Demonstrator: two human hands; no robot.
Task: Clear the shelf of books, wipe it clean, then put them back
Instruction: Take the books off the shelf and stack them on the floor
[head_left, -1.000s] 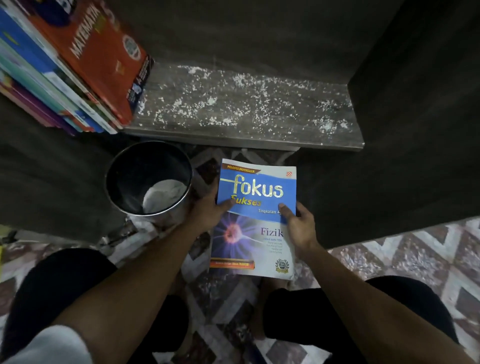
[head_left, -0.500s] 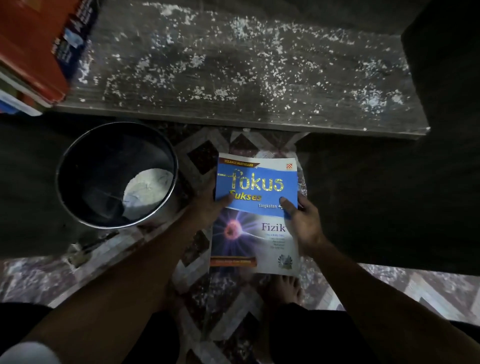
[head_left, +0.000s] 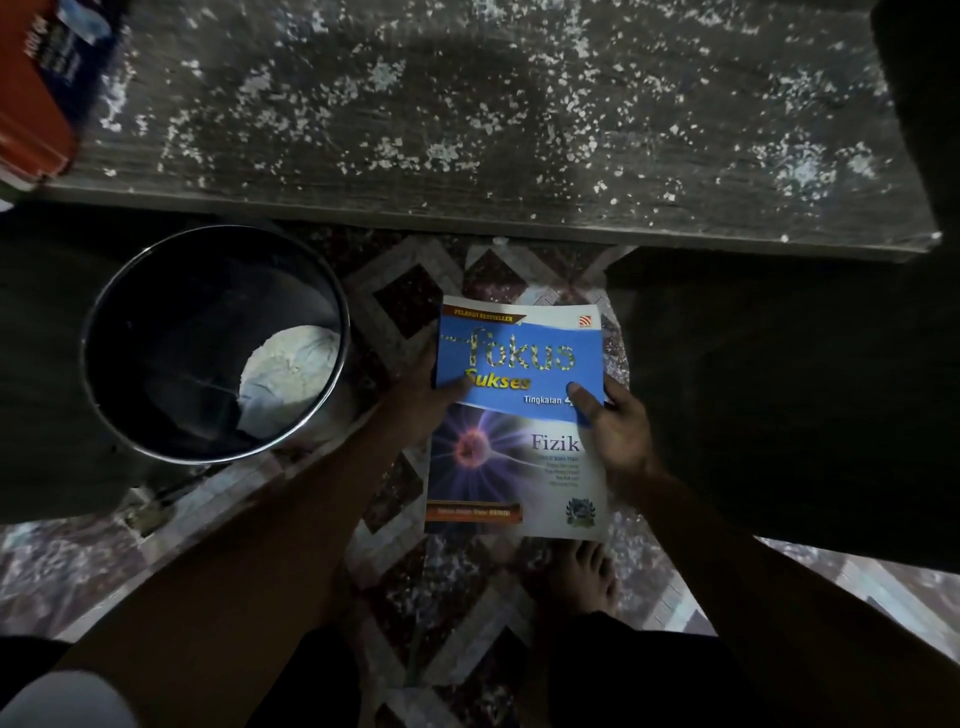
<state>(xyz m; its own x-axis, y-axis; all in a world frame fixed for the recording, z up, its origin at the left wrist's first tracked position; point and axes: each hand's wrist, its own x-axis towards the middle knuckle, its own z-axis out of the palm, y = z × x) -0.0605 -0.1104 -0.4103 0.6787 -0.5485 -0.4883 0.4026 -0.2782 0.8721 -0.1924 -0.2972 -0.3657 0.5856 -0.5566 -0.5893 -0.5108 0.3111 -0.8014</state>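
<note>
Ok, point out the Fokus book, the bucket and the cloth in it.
Fokus book (head_left: 519, 358), head view, blue title band.
bucket (head_left: 156, 312), head view, dark inner wall.
cloth (head_left: 291, 374), head view, its pale middle.

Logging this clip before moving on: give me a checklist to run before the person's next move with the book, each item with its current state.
1. Grip on book: left hand and right hand both hold it, thumbs on the cover. ok.
2. Shelf cleared: a red book sits on its left end. not ok.
3. Shelf wiped: white flecks cover it. not ok.
4. Cloth ready: it lies in the bucket beside the left hand. ok.
5. Floor under the book: hidden by the book; a bare foot shows near its lower edge. cannot tell.
</note>
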